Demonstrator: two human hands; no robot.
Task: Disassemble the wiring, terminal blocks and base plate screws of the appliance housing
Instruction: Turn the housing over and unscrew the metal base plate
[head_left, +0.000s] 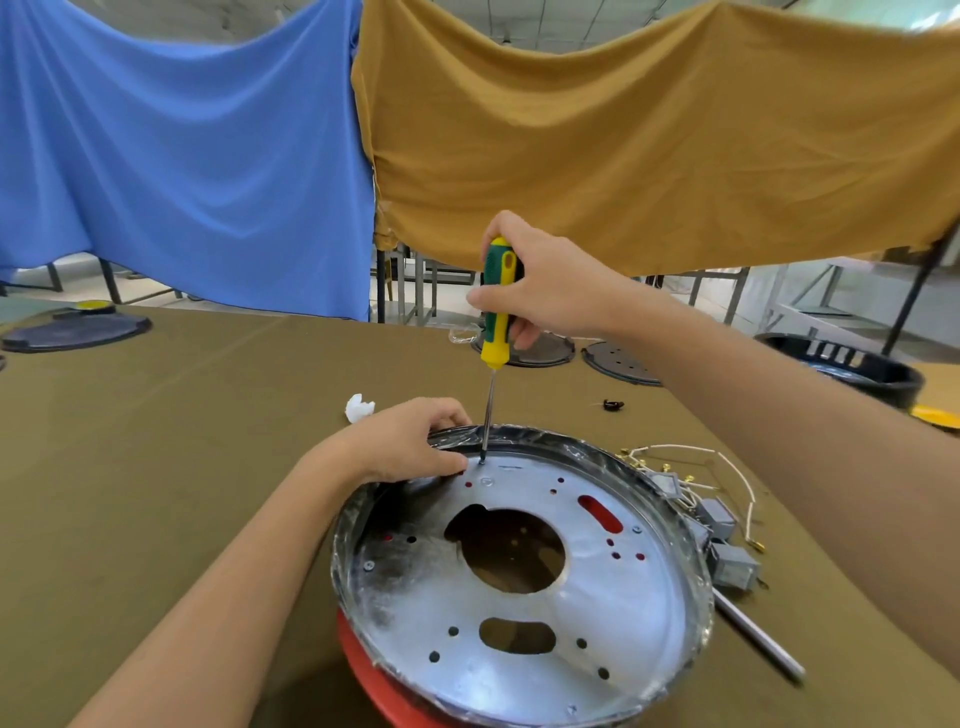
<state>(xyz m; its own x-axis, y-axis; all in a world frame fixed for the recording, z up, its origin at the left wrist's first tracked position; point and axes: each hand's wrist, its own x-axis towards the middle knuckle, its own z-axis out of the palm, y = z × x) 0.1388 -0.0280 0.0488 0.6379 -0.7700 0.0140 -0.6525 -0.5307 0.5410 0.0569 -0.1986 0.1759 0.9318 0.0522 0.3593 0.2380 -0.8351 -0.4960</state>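
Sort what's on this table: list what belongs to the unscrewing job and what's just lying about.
In use:
- screwdriver, gripped by the right hand, tip at a base plate screw
- appliance housing, rim steadied by the left hand
- removed wiring and terminal blocks

Lying about:
- white crumpled scrap
- dark round lids
- black basket

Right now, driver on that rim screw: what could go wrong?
1. The left hand holds the housing rim right beside the screwdriver tip; a slip could stab a finger.
2. The housing sits tilted on its red base, so downward pressure from the right hand might rock it and cam the tip out.
3. Loose wires and gray blocks lie against the rim's right side; a shift could push them around.
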